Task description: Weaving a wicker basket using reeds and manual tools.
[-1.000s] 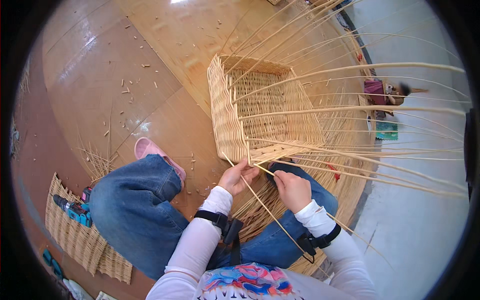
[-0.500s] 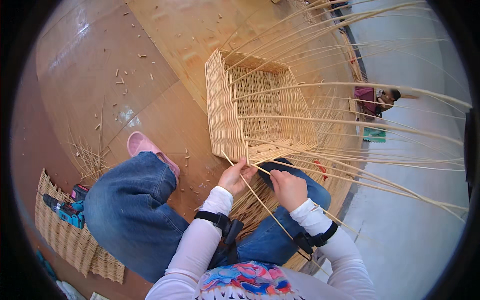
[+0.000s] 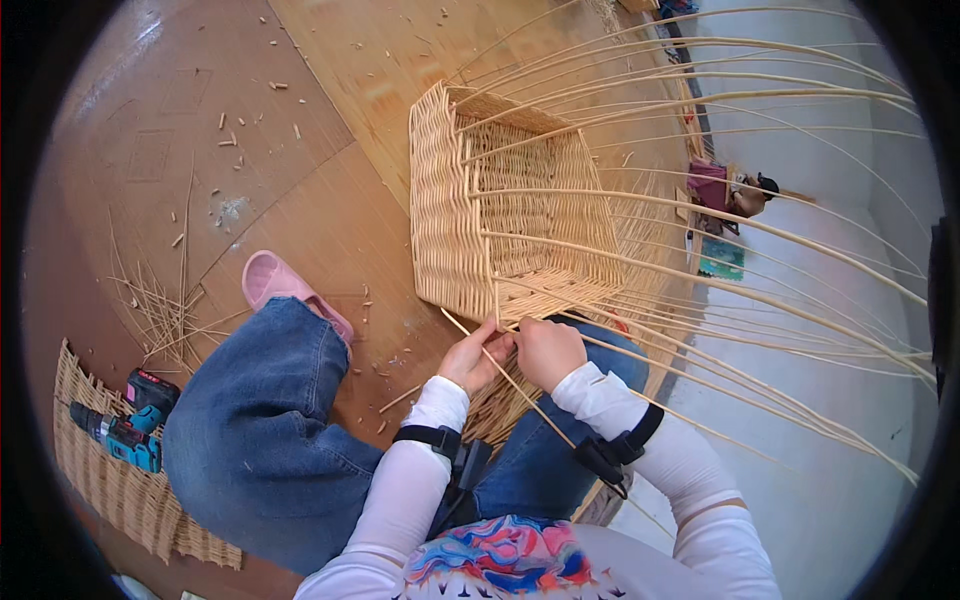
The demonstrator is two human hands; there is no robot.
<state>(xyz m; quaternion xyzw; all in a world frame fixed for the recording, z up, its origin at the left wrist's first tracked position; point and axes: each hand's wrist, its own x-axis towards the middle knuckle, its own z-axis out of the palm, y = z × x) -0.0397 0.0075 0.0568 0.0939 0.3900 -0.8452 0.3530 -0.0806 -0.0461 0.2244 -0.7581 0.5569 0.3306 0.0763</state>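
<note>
A rectangular woven wicker basket point(image 3: 440, 200) lies tipped on its side in front of me, its opening facing right. Long bare canes point(image 3: 640, 210) stick out from its rim toward the right. At the basket's near corner, my left hand point(image 3: 476, 358) is closed, its fingers pinching a thin wicker strand point(image 3: 528, 395) that slants down to the right. My right hand point(image 3: 550, 352) is closed right beside it, against the rim, on a cane that runs on past the wrist. The fingertips of both hands nearly meet, and what lies between them is partly hidden.
A blue cordless drill point(image 3: 130, 440) rests on a flat woven panel point(image 3: 95, 480) left of my knee. Cane offcuts point(image 3: 180, 320) and short bits litter the wooden floor point(image 3: 300, 200). A bundle of long canes point(image 3: 650, 240) lies beyond the basket. Another person point(image 3: 745, 195) sits at the far right.
My right hand has moved left along the cane, up close to my left hand at the basket corner. The left hand keeps its pinch. The view has shifted slightly.
</note>
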